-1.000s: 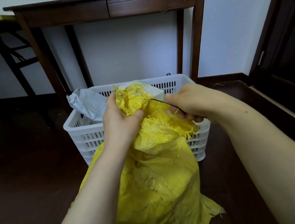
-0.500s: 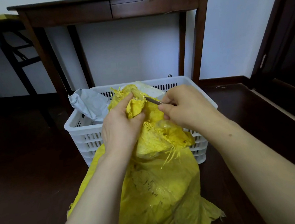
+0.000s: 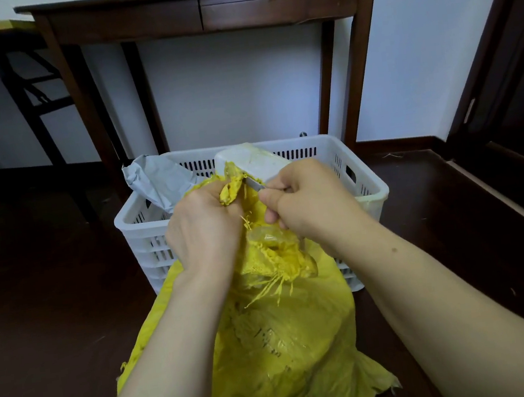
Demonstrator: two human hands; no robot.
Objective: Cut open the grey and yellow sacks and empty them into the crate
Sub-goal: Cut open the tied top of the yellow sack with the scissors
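Observation:
A yellow woven sack [image 3: 280, 343] stands on the floor against the front of the white slatted crate [image 3: 367, 186]. My left hand [image 3: 204, 231] grips the bunched top of the sack. My right hand [image 3: 312, 204] holds a small knife [image 3: 254, 183], its blade against the yellow fabric just above my left hand. Frayed yellow threads hang from a cut in the sack below my hands. The crumpled grey sack [image 3: 161, 182] lies in the crate's back left corner. A pale translucent container [image 3: 253, 161] shows inside the crate behind my hands.
A dark wooden table [image 3: 203, 9] stands against the white wall behind the crate, its legs either side. A dark folding frame [image 3: 36, 90] is at the left. A dark door frame [image 3: 492, 51] runs along the right. The floor is dark wood.
Both hands have moved closer together and a little left. The knife has worked leftward through the sack top, which is now bunched smaller in my left hand. The pale container is now uncovered.

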